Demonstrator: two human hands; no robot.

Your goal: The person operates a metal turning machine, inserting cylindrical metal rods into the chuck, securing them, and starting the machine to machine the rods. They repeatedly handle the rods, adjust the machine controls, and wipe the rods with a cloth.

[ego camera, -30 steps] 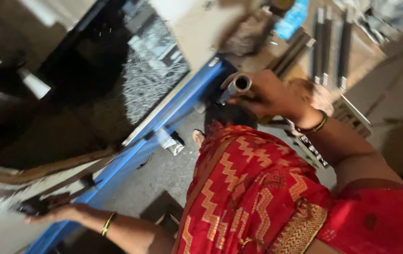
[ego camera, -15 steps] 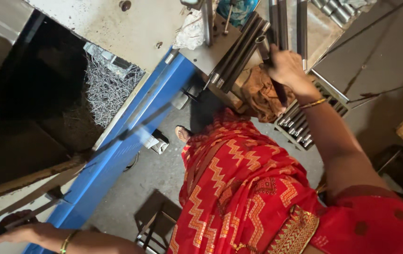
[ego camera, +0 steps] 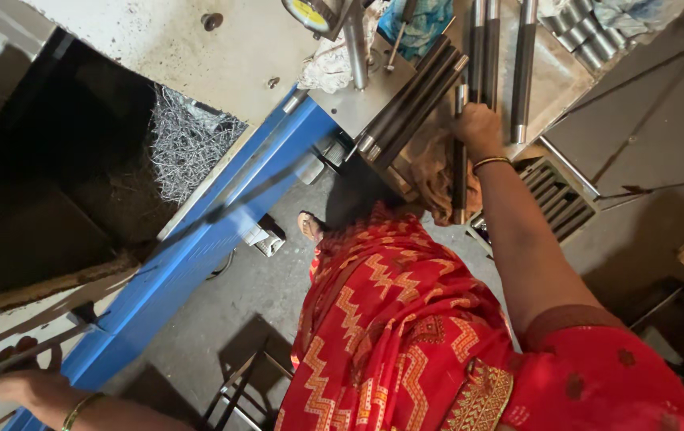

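My right hand (ego camera: 478, 128) grips a long dark steel rod (ego camera: 459, 172) and holds it upright at the edge of a metal work table (ego camera: 549, 76), among several similar rods (ego camera: 406, 104) lying on it. Under the hand hangs a brown cloth (ego camera: 434, 175). My left hand (ego camera: 27, 389) is stretched far out at the lower left, fingers flat on a pale machine surface (ego camera: 7, 339), beside a blue machine frame (ego camera: 222, 231). A gold bangle sits on each wrist. My red patterned garment (ego camera: 406, 335) fills the lower middle.
A heap of curled metal swarf (ego camera: 186, 144) lies in the dark machine bay at left. A dial gauge (ego camera: 308, 13) stands at the top. Short steel cylinders (ego camera: 577, 32) are stacked top right. A slotted rack (ego camera: 553, 195) sits below the table, a metal stool frame (ego camera: 238, 391) on the grey floor.
My right hand moved from holding a rod end-on near the blue frame up to the table, now gripping a rod upright among the others. My left hand stayed on the machine at lower left.
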